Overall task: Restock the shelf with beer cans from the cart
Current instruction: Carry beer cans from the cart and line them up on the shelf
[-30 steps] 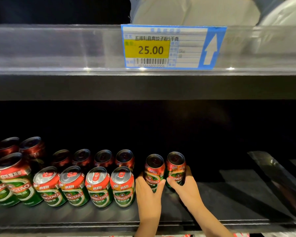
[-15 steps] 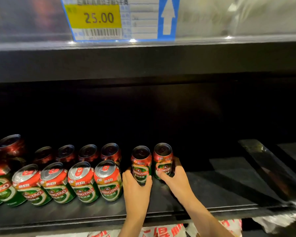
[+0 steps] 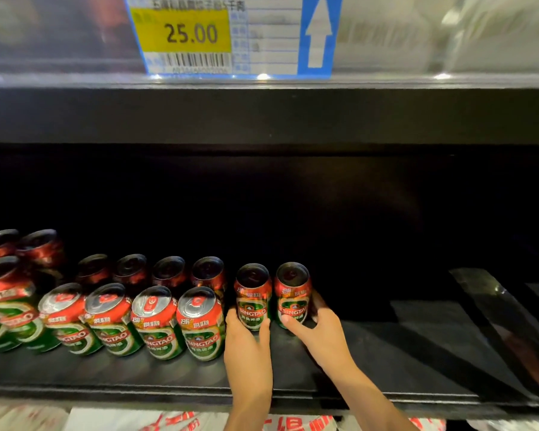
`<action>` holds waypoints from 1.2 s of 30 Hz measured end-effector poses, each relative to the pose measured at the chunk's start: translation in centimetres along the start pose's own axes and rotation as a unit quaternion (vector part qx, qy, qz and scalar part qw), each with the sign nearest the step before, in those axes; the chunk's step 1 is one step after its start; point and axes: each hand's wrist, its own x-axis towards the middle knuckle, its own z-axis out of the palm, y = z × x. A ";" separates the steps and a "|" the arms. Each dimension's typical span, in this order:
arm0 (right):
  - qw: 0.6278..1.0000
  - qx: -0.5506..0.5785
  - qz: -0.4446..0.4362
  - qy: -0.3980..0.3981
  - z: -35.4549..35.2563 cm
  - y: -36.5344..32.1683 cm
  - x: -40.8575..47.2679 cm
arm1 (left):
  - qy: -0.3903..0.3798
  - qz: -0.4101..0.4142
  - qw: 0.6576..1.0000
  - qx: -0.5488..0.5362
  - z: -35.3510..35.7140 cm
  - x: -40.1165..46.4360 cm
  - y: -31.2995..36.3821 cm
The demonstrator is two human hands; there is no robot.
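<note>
Standing upright on the dark shelf, two cans sit side by side, right of the stocked rows. Left hand wraps its fingers around the left can; right hand clasps the right can. Price tag overhead.

A: What is sitting on the black shelf?

B: Green and red beer cans are standing upright on it. Two cans are standing side by side right at the fingertips of the left hand and right hand.

A: And beyond the left hand?

B: A front row of four cans is running away on its outer side, with a darker back row standing behind it and more cans further out.

A: Past the right hand?

B: Bare shelf is stretching away.
</note>
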 end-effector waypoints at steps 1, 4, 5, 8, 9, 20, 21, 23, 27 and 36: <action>1.000 -0.003 -0.002 -0.003 0.0 0.1 0.0 | 0.007 0.004 1.000 0.007 0.0 0.0 0.0; 1.000 -0.003 0.002 -0.005 0.0 0.1 0.0 | 0.021 0.017 0.999 0.039 0.1 0.0 -0.1; 1.000 -0.003 0.004 -0.008 -0.1 0.2 0.0 | 0.022 0.018 0.998 0.048 0.1 -0.1 -0.1; 1.000 -0.012 0.004 -0.010 0.0 0.2 0.0 | 0.032 0.019 0.997 0.066 0.1 -0.1 -0.1; 1.000 -0.014 0.003 -0.008 0.0 0.2 0.0 | 0.037 0.022 0.997 0.070 0.1 -0.1 -0.1; 1.000 -0.020 0.013 -0.011 -0.1 -0.1 0.3 | 0.054 0.038 0.989 0.133 0.1 -0.2 -0.3; 1.000 -0.019 0.017 -0.012 0.0 -0.1 0.3 | 0.059 0.040 0.988 0.138 0.1 -0.2 -0.3; 1.000 -0.014 0.018 -0.013 0.0 -0.3 0.2 | 0.071 0.046 0.986 0.140 0.1 -0.2 -0.5; 1.000 -0.015 0.002 -0.003 0.2 -0.2 0.1 | 0.064 0.047 0.986 0.149 0.0 -0.4 -0.3; 0.999 -0.038 -0.004 0.000 0.4 0.1 0.0 | 0.061 0.038 0.981 0.180 -0.1 -0.6 0.6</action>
